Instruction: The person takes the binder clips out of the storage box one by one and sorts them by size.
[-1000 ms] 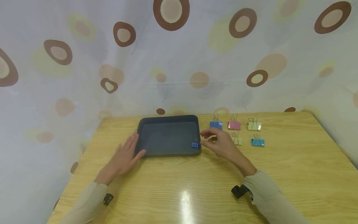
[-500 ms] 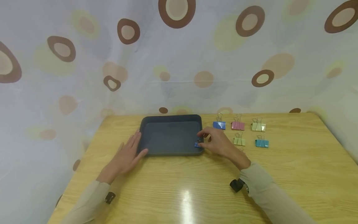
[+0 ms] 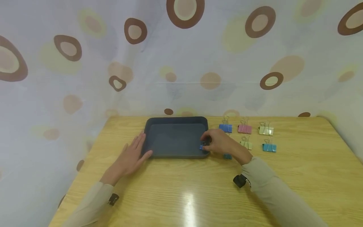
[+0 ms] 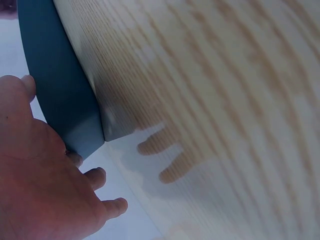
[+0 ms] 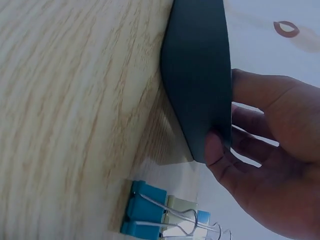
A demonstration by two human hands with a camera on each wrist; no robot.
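A dark grey tray (image 3: 175, 155) lies on the table with a small blue binder clip (image 3: 201, 147) inside its right front corner. My right hand (image 3: 221, 142) reaches over the tray's right wall and pinches this clip, its fingertips partly covering it. In the right wrist view the clip is hidden behind the tray wall (image 5: 197, 75), with finger and thumb at the rim. My left hand (image 3: 130, 157) rests against the tray's left side, fingers straight and thumb spread toward the front corner. In the left wrist view, fingers lie along the tray's outer wall (image 4: 65, 85).
Right of the tray stand several binder clips: blue (image 3: 225, 128), pink (image 3: 244, 129), cream (image 3: 266, 130), pale yellow (image 3: 246, 145) and light blue (image 3: 269, 147). A teal clip (image 3: 227, 156) shows partly below the right hand. A patterned curtain (image 3: 181, 63) hangs behind the table.
My right hand has moved from beside the tray's right wall over it to the small blue binder clip and taken hold of it. The left hand stays at the tray; the head view has shifted slightly.
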